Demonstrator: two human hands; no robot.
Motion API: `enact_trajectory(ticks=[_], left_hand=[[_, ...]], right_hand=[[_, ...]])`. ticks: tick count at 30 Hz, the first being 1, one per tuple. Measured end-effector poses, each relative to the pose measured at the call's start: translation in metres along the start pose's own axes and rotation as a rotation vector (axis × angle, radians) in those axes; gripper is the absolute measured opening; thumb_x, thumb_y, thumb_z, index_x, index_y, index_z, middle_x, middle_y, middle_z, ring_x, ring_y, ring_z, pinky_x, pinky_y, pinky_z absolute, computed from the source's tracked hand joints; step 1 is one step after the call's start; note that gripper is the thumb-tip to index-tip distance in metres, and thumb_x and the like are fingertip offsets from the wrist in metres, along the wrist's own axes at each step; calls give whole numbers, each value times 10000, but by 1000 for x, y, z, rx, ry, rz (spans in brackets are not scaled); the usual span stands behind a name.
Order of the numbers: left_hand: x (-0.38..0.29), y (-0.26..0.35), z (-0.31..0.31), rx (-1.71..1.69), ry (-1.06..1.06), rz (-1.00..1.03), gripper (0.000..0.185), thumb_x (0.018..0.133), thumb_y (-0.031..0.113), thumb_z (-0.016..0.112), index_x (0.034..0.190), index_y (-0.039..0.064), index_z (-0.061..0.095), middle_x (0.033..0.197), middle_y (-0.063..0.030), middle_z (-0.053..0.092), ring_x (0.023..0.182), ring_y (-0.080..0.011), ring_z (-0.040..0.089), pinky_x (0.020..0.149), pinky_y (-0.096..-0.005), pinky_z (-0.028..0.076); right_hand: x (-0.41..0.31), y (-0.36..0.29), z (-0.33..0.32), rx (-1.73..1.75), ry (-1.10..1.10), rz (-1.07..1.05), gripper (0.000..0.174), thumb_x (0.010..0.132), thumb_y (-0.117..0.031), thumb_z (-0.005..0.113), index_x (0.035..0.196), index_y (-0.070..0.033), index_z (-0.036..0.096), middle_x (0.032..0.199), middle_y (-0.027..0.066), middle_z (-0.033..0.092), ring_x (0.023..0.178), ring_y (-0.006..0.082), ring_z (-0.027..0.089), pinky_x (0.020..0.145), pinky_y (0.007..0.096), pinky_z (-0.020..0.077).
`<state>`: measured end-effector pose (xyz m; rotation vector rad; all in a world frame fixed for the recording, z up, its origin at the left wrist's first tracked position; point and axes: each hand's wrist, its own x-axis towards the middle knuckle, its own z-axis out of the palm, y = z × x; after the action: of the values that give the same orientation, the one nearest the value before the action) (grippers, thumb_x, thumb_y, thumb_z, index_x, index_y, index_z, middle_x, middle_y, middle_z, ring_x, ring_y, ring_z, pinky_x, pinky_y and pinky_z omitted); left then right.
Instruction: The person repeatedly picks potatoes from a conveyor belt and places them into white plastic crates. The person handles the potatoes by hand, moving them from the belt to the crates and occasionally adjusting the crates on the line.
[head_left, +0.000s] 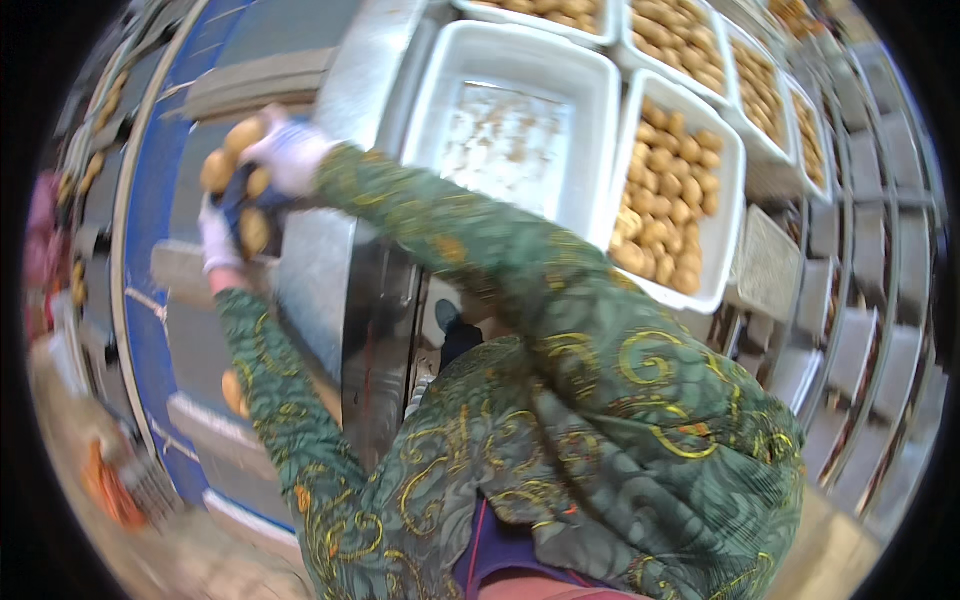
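Observation:
Both my hands wear white gloves with dark blue palms and meet over a cleated conveyor belt (191, 330) on my left. My right hand (291, 156) holds potatoes (244, 137) at its fingertips, a second one just below. Close beneath it, my left hand (221, 232) cups a potato (255, 229) against its palm. Another potato (258, 181) shows between the two gloves; which hand bears it is unclear. Motion blur softens the fingers. One loose potato (231, 391) lies on the belt beside my left sleeve.
A white plastic tub (517, 41) with dirt specks on its bottom stands right of the metal ledge (371, 67). Beside it is a white tub (731, 225) of potatoes, with several more filled tubs behind. Metal racking (847, 285) lines the right. An orange item (109, 487) lies lower left.

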<state>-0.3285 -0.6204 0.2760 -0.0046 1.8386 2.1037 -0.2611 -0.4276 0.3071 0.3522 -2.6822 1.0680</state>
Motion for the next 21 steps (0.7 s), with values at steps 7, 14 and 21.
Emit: enact_trajectory(ticks=[7, 14, 21], left_hand=[[38, -14, -56, 1456, 207, 115, 823, 872, 585, 730, 1529, 152, 490, 1337, -241, 626, 1231, -410, 623, 1078, -460, 476], [-111, -20, 203, 936, -232, 683, 328, 939, 101, 692, 1263, 46, 681, 1235, -174, 682, 1143, -335, 667, 993, -398, 525], [-181, -189, 463, 1121, -1179, 1132, 498, 793, 114, 716, 1283, 157, 640, 1312, -186, 602, 1180, -357, 596, 1030, -459, 464]], right_hand=[[8, 8, 13, -217, -275, 53, 369, 847, -255, 746, 1203, -163, 729, 1231, 176, 654, 1220, 374, 601, 963, 465, 524], [-262, 133, -130, -142, 860, 220, 431, 814, -95, 803, 1226, -117, 681, 1249, 155, 663, 1254, 383, 579, 1083, 521, 477], [-570, 266, -232, -704, 458, 1226, 723, 806, -331, 823, 1460, -197, 545, 1524, 222, 463, 1416, 437, 418, 1191, 554, 322]])
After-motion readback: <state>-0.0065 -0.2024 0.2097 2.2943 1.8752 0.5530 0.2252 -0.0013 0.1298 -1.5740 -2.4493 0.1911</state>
